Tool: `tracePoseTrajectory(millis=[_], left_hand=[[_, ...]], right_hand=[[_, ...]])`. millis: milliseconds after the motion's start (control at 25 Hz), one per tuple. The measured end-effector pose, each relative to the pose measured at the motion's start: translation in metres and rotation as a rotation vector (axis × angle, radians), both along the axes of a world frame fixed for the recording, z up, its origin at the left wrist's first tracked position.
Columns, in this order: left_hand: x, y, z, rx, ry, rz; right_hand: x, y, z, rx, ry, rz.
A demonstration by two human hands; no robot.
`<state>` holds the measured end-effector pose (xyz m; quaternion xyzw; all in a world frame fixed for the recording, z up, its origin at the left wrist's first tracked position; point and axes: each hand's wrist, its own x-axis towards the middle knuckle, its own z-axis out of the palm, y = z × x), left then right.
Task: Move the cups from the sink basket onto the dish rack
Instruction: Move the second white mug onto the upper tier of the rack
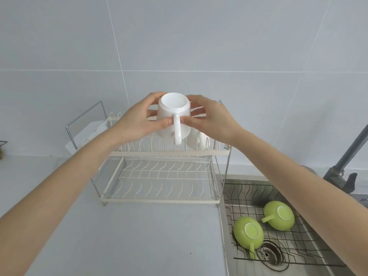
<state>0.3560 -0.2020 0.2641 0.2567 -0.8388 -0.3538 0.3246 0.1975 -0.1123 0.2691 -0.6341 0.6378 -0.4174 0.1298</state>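
I hold a white cup (pixel 172 114) upside down between both hands, its handle toward me, just above the upper tier of the cream wire dish rack (pixel 159 200). My left hand (pixel 137 120) grips its left side and my right hand (pixel 214 120) its right side. Another white cup (pixel 196 141) stands upside down on the upper tier, partly hidden behind the held one. Two green cups (pixel 248 232) (pixel 278 215) lie upside down in the black wire sink basket (pixel 249 194).
The steel sink with its drain (pixel 271 252) lies at the lower right, and a grey faucet (pixel 348 156) rises at the right edge. The rack's lower tier (pixel 165 176) holds nothing. A grey countertop (pixel 119 236) spreads to the left.
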Motion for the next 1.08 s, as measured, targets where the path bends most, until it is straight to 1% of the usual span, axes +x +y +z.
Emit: tracePoseTrajectory(millis=[120, 240, 400, 640, 960, 1080], left_hand=[[0.002, -0.038, 0.008, 0.044, -0.056, 0.009], [-0.001, -0.073, 0.001, 0.089, -0.113, -0.002], [-0.008, -0.108, -0.024, 0.186, -0.188, 0.001], [-0.017, -0.129, -0.060, 0.221, -0.305, 0.014], [-0.018, -0.132, -0.064, 0.251, -0.406, 0.026], [-0.018, -0.127, -0.059, 0.245, -0.471, 0.015]], right_hand=[[0.005, -0.039, 0.005, 0.040, 0.048, -0.012], [0.003, -0.075, -0.002, 0.115, 0.103, -0.021], [-0.003, -0.113, -0.022, 0.270, 0.196, -0.019], [-0.006, -0.142, -0.056, 0.463, 0.283, 0.007], [-0.007, -0.141, -0.062, 0.467, 0.327, 0.022], [-0.006, -0.134, -0.060, 0.485, 0.386, 0.030]])
